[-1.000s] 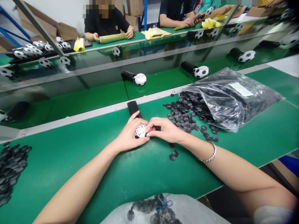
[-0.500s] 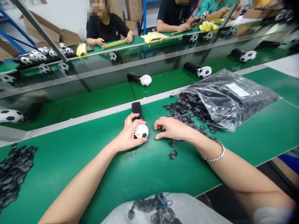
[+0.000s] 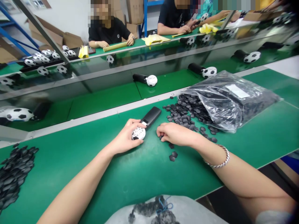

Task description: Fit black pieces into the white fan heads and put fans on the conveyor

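Observation:
My left hand (image 3: 125,139) is closed around a white soccer-ball-shaped head (image 3: 139,134), thumb and fingers on opposite sides. Some of its pentagon spots are black, while others look white. A black handle (image 3: 153,115) extends from the ball and lies on the green table, angled up and right. To the right of the ball, apart from it, my right hand (image 3: 175,133) has its fingertips pinched on a small black pentagon piece (image 3: 161,137), mostly hidden by the fingers. Loose black pentagon pieces (image 3: 173,156) lie just below that hand.
A clear plastic bag (image 3: 235,102) spills a heap of black pieces (image 3: 181,116) at right. Another pile of black pieces (image 3: 17,171) lies at far left. Beyond the table edge, a green conveyor belt (image 3: 105,102) carries ball-headed items (image 3: 151,81). Co-workers sit across it.
The handle has swung to the right, and the ball has turned and shifted slightly left. My right fingers have closed on a black piece. Items on the belt have moved right.

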`<action>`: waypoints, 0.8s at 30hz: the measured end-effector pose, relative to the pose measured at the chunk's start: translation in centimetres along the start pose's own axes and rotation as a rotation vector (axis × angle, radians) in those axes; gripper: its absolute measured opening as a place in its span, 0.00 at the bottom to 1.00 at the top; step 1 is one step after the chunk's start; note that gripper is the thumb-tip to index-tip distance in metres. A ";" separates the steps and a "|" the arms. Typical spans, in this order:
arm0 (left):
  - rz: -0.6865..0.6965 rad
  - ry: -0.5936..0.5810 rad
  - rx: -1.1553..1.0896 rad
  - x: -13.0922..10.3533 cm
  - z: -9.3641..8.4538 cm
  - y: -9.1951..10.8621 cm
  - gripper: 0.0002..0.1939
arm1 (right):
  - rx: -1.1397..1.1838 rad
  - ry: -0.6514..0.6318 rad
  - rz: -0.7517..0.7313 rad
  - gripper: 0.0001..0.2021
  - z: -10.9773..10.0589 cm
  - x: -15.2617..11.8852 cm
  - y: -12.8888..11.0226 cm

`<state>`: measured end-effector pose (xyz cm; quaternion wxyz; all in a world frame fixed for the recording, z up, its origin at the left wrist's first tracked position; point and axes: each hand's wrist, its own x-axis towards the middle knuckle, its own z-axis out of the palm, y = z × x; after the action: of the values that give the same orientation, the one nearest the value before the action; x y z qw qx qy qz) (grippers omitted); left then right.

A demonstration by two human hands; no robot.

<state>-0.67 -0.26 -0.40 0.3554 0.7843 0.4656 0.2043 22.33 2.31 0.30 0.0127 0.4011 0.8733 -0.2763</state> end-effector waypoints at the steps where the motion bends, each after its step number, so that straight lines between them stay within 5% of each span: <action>1: 0.028 -0.023 -0.015 0.0 -0.2 -0.2 0.25 | 0.012 -0.006 -0.008 0.07 -0.1 0.0 0.1; 8: 0.052 -0.041 -0.082 0.2 -0.9 -0.8 0.27 | 0.291 0.165 -0.189 0.06 -0.4 0.3 -0.6; 15: 0.067 -0.051 -0.093 0.4 -0.8 -1.2 0.27 | 0.336 0.333 -0.164 0.05 0.6 0.8 -1.3; 24: 0.101 -0.030 -0.037 0.2 -0.5 -0.9 0.26 | 0.276 0.465 -0.418 0.04 2.3 2.2 -1.4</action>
<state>-1.38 0.41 -0.75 0.3659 0.8030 0.4164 0.2189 19.43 1.98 -1.52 -0.2979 0.2635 0.8706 -0.2898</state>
